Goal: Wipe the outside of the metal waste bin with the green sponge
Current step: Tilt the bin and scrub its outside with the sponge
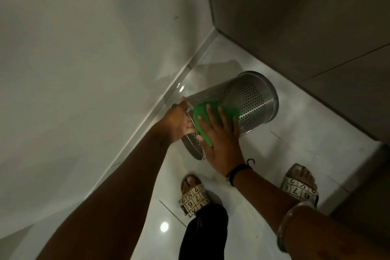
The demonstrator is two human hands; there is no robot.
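Note:
The perforated metal waste bin (249, 99) is tilted on its side above the floor, its open rim toward me and its closed base pointing away to the right. My left hand (179, 120) grips the bin at its open rim. My right hand (221, 139) lies flat, fingers spread, pressing the green sponge (202, 114) against the bin's outer wall near the rim. Part of the sponge is hidden under my fingers.
A white wall (84, 59) with a pale skirting strip runs along the left. A grey panel (306, 17) closes the right side and meets the wall in a corner behind the bin. My feet in patterned sandals (193, 196) stand on the glossy white floor tiles.

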